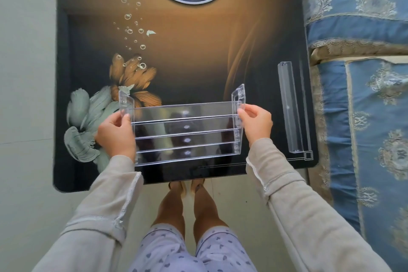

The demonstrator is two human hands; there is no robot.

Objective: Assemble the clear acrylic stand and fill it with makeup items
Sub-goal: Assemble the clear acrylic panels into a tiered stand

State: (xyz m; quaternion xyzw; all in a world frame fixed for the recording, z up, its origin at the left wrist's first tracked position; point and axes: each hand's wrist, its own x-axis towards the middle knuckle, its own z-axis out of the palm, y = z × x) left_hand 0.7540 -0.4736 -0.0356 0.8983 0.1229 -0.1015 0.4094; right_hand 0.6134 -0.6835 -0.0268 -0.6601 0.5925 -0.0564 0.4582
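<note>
Your left hand (116, 132) and right hand (257, 123) pinch the side panels (127, 104) of the acrylic stand (187, 112). Pulling outward (the joints look merely slotted) may unseat the shelves (185, 146).

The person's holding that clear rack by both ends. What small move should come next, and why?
Probably release the right hand and reach for the loose shelf lying on the table to its right. The stand holds four shelves, yet its side panels rise bare above the top one, so a tier seems missing. The left hand can steady it.
</note>
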